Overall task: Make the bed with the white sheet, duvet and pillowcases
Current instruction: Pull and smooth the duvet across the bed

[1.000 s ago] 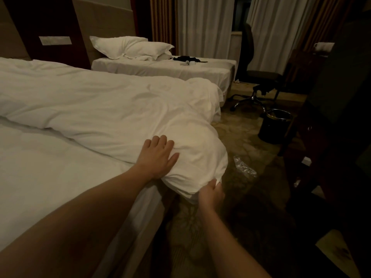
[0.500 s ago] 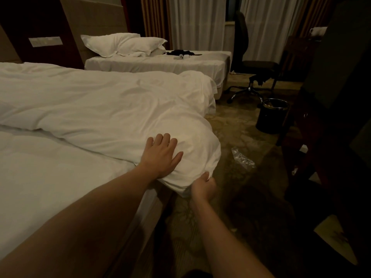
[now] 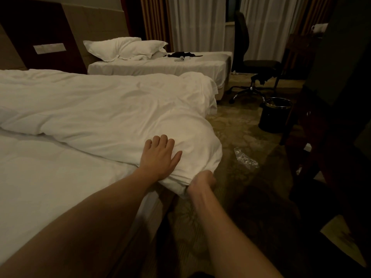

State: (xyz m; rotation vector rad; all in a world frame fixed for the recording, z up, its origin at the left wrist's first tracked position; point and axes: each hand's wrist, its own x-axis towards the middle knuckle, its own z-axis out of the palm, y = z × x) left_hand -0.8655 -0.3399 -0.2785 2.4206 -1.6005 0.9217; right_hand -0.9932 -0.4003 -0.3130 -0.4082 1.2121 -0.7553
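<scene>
Head view of a dim twin-bed room. No brand, label or legible writing can be made out; the pale plate [image 3: 49, 48] on the dark headboard panel at far left is too blurred to read. The white duvet [image 3: 112, 109] lies rumpled across the near bed [image 3: 40, 187], its near right corner hanging over the bed's edge above the patterned carpet [image 3: 241, 141]. The left hand [image 3: 160, 155] rests flat on that corner, fingers [image 3: 159, 140] straight and slightly spread, pressing the fabric. The right hand [image 3: 201, 180] is at the lowest fold of the same corner, just beside the left hand, fingers curled into the cloth and gripping it; the image is motion-blurred here. Bare white sheet [image 3: 30, 197] shows on the near left part of the bed. Two white pillows [image 3: 128, 48] lie at the head of the far bed [image 3: 160, 65], with small dark items [image 3: 181, 55] on it. At far right stand an office chair [image 3: 255, 65] and a black bin [image 3: 276, 114]; a clear plastic wrapper [image 3: 246, 158] lies on the carpet. Compared with half a second earlier, the right hand has closed further onto the fold, the left hand keeps its flat press, and the duvet corner sits much the same.
</scene>
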